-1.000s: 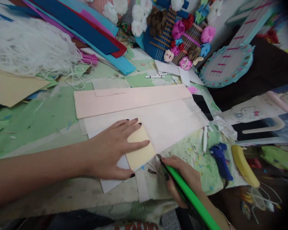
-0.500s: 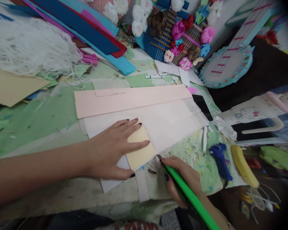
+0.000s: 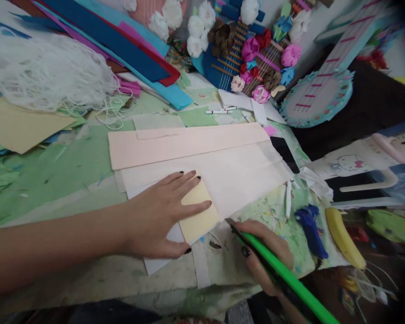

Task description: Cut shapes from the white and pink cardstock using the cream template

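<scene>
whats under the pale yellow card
White paper juts out beside the pale yellow card and seems to run beneath it. The left hand covers part of both; whatever lies fully under the card is hidden.

**Surroundings: string, craft instruments, glue gun**

Far left of table [image 3: 74, 166]: tangle of white string [image 3: 60, 74], loose strands trailing right; tan sheet [image 3: 27, 128] just in front. Behind the string, long dark-blue strip [image 3: 114, 40] lies over red and light-blue ones. Back centre: blue guitar-shaped piece [image 3: 209, 67], crumpled-paper flowers [image 3: 250, 49] around it. To its right, banjo-shaped piece [image 3: 319, 96], pale face, ruffled turquoise rim. Thin white pens [image 3: 218, 112] in front of the guitar shape. Right edge: blue glue gun [image 3: 312, 229] beside yellow banana-shaped object [image 3: 346, 238]; white container [image 3: 351, 159] with cat drawing beyond.
</scene>
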The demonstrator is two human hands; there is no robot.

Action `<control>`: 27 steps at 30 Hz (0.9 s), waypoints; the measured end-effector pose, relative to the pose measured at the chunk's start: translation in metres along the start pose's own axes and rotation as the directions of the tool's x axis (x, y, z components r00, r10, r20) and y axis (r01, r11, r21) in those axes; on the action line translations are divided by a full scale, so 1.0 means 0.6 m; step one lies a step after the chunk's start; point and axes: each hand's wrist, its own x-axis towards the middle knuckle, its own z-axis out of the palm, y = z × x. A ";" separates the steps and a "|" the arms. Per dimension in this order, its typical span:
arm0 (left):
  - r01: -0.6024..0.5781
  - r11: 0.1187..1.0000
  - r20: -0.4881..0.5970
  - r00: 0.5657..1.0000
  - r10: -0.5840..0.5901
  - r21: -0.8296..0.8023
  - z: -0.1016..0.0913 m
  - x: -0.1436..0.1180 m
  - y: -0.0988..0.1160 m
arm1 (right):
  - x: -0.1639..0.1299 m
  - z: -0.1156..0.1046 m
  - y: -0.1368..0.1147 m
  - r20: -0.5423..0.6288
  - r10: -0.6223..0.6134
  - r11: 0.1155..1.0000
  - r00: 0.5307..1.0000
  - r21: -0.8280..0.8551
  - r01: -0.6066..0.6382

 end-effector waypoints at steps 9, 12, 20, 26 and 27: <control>-0.020 0.998 0.040 0.999 0.023 -0.065 0.016 -0.011 0.007 | 0.151 -0.005 0.030 -0.057 0.223 0.816 0.973 0.557 -0.155; -0.006 0.995 0.073 0.997 0.014 -0.102 0.015 -0.009 0.005 | 0.214 0.021 0.049 0.169 0.186 0.716 0.968 0.651 -0.251; 0.024 0.984 0.132 0.991 -0.001 -0.175 -0.001 -0.002 0.007 | 0.283 0.093 0.088 0.483 0.050 0.564 0.874 0.709 -0.424; 0.027 0.985 0.119 0.993 -0.006 -0.173 0.001 -0.003 0.005 | 0.278 0.105 0.092 0.481 0.045 0.460 0.875 0.768 -0.446; 0.025 0.985 0.120 0.993 -0.005 -0.169 0.001 -0.003 0.005 | 0.277 0.106 0.091 0.462 0.060 0.458 0.885 0.775 -0.436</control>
